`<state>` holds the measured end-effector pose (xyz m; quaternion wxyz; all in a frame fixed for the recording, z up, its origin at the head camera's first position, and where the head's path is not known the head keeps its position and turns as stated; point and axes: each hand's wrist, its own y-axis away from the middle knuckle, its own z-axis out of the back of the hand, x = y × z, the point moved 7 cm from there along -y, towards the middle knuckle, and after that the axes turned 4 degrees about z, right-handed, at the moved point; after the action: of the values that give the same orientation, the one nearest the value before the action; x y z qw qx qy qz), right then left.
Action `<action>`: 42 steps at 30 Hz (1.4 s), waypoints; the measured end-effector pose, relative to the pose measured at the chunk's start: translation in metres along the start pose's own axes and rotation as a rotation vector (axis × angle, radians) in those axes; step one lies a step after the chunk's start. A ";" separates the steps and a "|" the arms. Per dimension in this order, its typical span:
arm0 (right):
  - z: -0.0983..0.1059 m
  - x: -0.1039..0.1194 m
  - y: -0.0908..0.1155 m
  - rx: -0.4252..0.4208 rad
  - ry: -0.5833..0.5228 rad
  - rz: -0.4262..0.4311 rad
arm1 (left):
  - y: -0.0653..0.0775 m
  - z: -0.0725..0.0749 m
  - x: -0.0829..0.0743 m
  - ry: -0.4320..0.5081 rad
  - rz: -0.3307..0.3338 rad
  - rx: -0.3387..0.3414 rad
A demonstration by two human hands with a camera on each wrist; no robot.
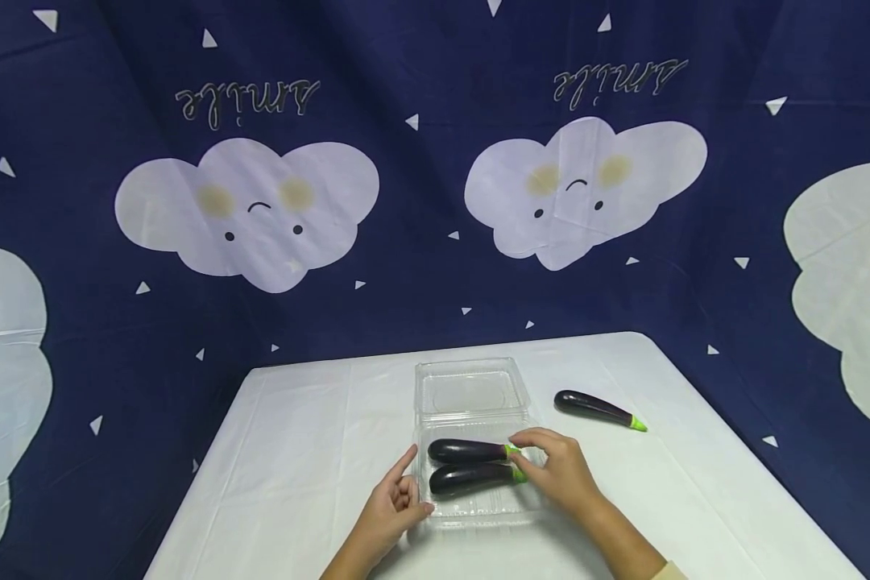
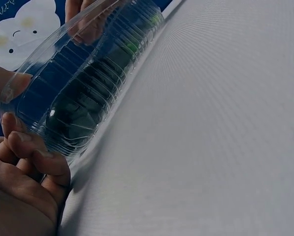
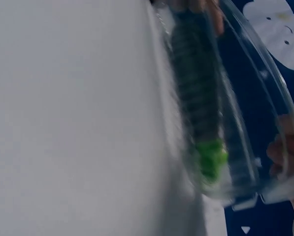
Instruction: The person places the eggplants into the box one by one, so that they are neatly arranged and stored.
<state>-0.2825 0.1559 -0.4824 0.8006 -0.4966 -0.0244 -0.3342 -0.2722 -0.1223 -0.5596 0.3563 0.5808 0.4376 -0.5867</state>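
Note:
A clear plastic clamshell container (image 1: 493,503) lies with its lid (image 1: 467,387) folded back, away from me. Inside its base, two dark eggplants lie side by side, green stems to the right: the rear eggplant (image 1: 467,451) and the front eggplant (image 1: 467,478). My right hand (image 1: 561,471) reaches over the container's right side and pinches the rear one at its stem end. At the left side my left hand (image 1: 387,507) holds the container's edge, index finger stretched along it and the other fingers curled against the wall (image 2: 73,147).
Another eggplant (image 1: 596,406) lies on the white-covered table (image 1: 297,459), right of the lid, its stem pointing right. Behind the table hangs a dark blue curtain (image 1: 420,201) printed with clouds and triangles.

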 end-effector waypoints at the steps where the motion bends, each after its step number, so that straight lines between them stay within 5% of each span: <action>1: 0.005 -0.001 -0.001 -0.026 0.010 0.011 | 0.000 0.000 0.000 0.002 -0.005 0.004; 8: 0.046 -0.023 -0.011 -0.165 0.107 -0.006 | 0.000 -0.001 -0.001 0.015 -0.027 0.012; 13: 0.075 -0.050 -0.006 -0.201 0.151 -0.104 | 0.000 -0.001 -0.001 0.018 -0.036 0.017; 20: 0.104 -0.091 0.012 -0.207 -0.086 -0.370 | 0.000 0.000 0.001 0.013 -0.013 0.009; 25: 0.121 -0.115 0.024 -0.220 -0.200 -0.478 | 0.000 0.000 0.001 0.015 -0.017 0.011; 37: 0.152 -0.190 0.077 -0.069 -0.159 -0.736 | 0.000 0.001 0.006 0.012 -0.004 -0.007; 42: 0.153 -0.207 0.092 -0.001 -0.139 -0.771 | 0.000 0.002 0.004 0.002 0.009 -0.015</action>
<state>-0.3465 0.4118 -0.5535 0.6126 -0.4730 -0.2632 -0.5759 -0.2732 -0.1233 -0.5641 0.3629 0.5808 0.4397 -0.5811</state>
